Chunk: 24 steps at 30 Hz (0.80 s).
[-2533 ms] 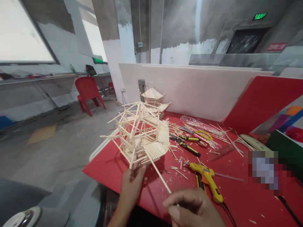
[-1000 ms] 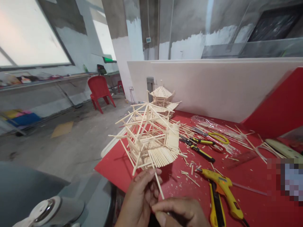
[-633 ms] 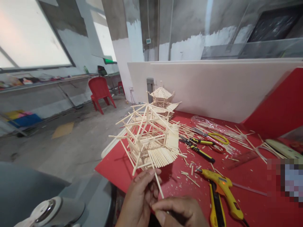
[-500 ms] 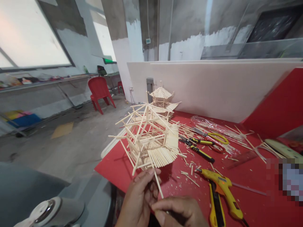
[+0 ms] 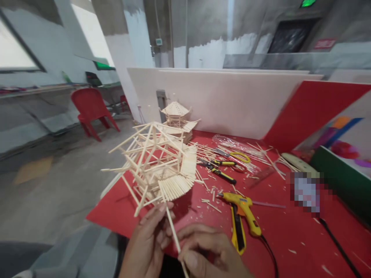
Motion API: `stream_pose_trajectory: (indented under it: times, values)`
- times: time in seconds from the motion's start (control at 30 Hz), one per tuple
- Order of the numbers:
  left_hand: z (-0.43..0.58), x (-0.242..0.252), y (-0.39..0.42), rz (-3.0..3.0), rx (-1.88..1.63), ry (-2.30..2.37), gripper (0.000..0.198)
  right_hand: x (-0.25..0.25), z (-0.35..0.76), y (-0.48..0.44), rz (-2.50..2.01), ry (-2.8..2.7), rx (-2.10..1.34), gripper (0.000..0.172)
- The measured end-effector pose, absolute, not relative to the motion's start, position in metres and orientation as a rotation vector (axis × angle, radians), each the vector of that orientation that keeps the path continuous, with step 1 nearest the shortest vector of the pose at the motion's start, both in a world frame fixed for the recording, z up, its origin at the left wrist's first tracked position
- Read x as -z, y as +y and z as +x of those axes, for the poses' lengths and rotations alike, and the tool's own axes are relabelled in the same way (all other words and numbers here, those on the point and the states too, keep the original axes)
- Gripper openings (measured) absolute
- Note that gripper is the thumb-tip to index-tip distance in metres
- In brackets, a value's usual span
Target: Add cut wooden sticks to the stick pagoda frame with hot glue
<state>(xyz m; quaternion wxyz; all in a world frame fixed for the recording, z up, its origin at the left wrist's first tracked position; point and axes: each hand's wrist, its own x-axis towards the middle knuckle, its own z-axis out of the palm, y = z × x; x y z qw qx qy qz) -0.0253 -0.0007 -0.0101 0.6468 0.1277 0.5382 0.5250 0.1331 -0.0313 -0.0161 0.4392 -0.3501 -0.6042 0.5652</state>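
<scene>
A thin wooden stick (image 5: 174, 230) runs from the lower edge of a stick-built pavilion model (image 5: 177, 187) down toward me. My left hand (image 5: 145, 236) is closed around the stick's upper part, just under the slatted roof edge, with its fingertips close to the model. Lower down, my right hand (image 5: 213, 249) pinches the same stick between thumb and fingers. The model has an open frame of sticks on top and a row of slats on its right and front sides. Whether the stick's far end touches the slats, I cannot tell.
A yellow glue gun (image 5: 242, 208) lies right of my hands beside a utility knife (image 5: 238, 231). Pliers (image 5: 223, 175), scissors (image 5: 239, 156) and scattered sticks lie farther back on the red board (image 5: 199, 247). A second pavilion model (image 5: 175, 110) stands behind, before a white panel (image 5: 232, 102).
The view has swung right, so everything sits farther left. My right hand's fingers have shifted along the stick, and more of its lower end now shows. My left hand keeps its hold.
</scene>
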Motion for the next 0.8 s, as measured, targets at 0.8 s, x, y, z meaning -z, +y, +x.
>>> stream_pose_trajectory:
  times: [0.8]
  values:
    - [-0.026, 0.008, 0.002, 0.358, -1.26, 1.199, 0.029, 0.065, 0.29, 0.164, -2.155, -2.454, -0.338, 0.04]
